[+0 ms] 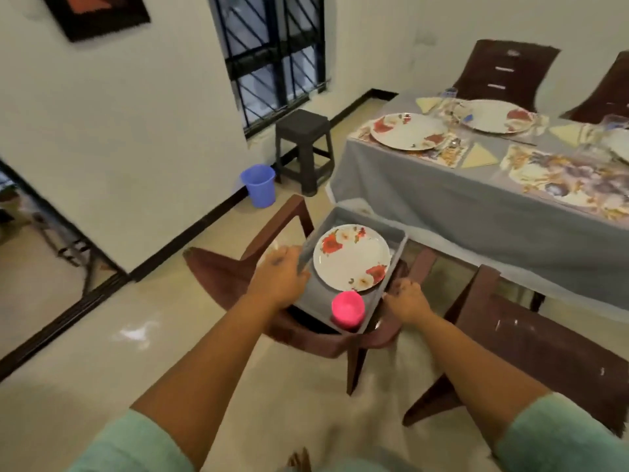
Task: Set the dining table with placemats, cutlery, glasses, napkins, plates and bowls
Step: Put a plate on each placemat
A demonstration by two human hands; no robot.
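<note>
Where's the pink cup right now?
In the head view, low centre: the pink cup stands in the near end of the grey tray, just below the floral plate, between both hands.

I can read no words, numbers or brand marks anywhere. The plate [352, 257] in front of me bears only painted flowers.
</note>
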